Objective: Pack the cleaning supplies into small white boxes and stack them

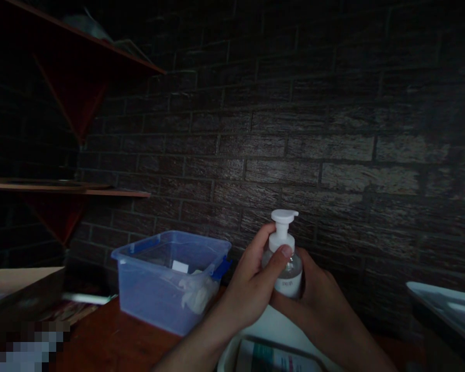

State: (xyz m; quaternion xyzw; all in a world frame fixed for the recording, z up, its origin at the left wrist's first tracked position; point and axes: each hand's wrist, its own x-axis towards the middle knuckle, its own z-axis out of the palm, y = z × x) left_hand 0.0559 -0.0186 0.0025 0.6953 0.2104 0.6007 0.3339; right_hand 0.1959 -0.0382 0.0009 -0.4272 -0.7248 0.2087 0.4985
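Observation:
A clear pump bottle [293,266] with a white pump head and a pale label stands upright between my two hands. My left hand [251,284] wraps its upper left side, with the thumb lying across the shoulder just under the white collar. Around the lower right side curls my right hand [320,294], its thumb low near the label. Both hands hide much of the bottle's sides, and its base is out of sight. Below the hands sits a pale tray or lid [228,356] with a printed packet [271,357] in it.
To the left, a translucent blue plastic bin [151,294] with white crumpled material inside rests on a reddish-brown table [96,338]. Wooden shelves [120,192] jut from the left, against a dark brick wall [232,170]. An open cardboard box [23,281] lies far left; a pale-edged object [445,305] stands right.

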